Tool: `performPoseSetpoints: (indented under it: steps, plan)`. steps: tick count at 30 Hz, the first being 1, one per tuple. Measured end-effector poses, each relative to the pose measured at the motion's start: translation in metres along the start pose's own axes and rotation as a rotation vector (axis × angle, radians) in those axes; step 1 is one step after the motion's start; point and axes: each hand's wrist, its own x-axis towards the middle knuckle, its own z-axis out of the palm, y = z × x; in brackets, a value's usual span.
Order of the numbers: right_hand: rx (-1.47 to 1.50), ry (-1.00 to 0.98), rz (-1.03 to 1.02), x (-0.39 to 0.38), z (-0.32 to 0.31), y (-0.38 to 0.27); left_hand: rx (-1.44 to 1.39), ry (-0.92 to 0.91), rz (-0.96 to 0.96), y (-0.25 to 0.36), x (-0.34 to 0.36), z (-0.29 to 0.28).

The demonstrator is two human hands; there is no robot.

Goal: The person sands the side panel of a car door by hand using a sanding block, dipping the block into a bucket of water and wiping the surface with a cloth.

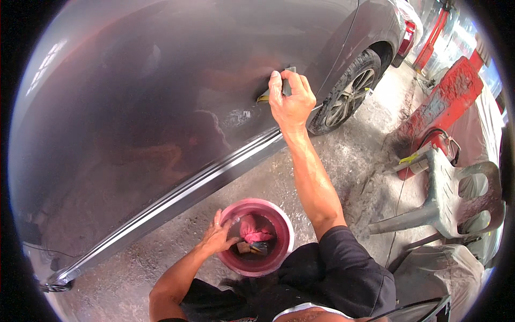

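Keep the thin grey pad with a yellow edge [286,87] flat against the glossy dark grey car panel [134,96], spreading pressure evenly rather than digging in with an edge. Find that pad beyond the round pink plastic bucket [283,231] and slightly to its right. Judging by the whitish scuffed patch [238,117] beyond the bucket and just left of the pad, probably best worked in light, overlapping strokes, with frequent wetting from the murky water in the bucket. Go gently near the bright silver trim strip [214,172], beyond the bucket and off to its left.

Note the bare right hand [294,104], well beyond the bucket, bent narrow around the pad, gripping between thumb and fingers. Cannot tell the pad's full outline, partly hidden by the hand. See the bare left hand [216,234] at the bucket's left rim, with fingers loosely spread, thumb reaching inside, and nothing visible in its grasp. Inside the bucket, notice a bunched pink cloth-like item [252,228] and a small tan block [243,247] near that thumb.
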Motion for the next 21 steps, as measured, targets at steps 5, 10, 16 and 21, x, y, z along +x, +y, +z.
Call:
performPoseSetpoints:
  steps: [5, 10, 16, 21]
  plan:
    - [0.013, 0.022, -0.009, -0.0007, -0.0009, 0.0011, -0.008, -0.001, -0.004, 0.0021, -0.0013, -0.0009]
    - [0.025, -0.002, 0.019, -0.0010, -0.0015, 0.0002, 0.007, -0.011, -0.005, 0.0005, -0.0007, 0.0010]
    - [0.030, -0.031, 0.050, 0.0001, -0.0019, -0.0028, 0.013, 0.011, 0.007, -0.0038, 0.0020, 0.0030]
    - [0.052, -0.026, 0.086, -0.0021, 0.0008, 0.0005, 0.029, 0.011, -0.001, -0.0050, 0.0017, 0.0053]
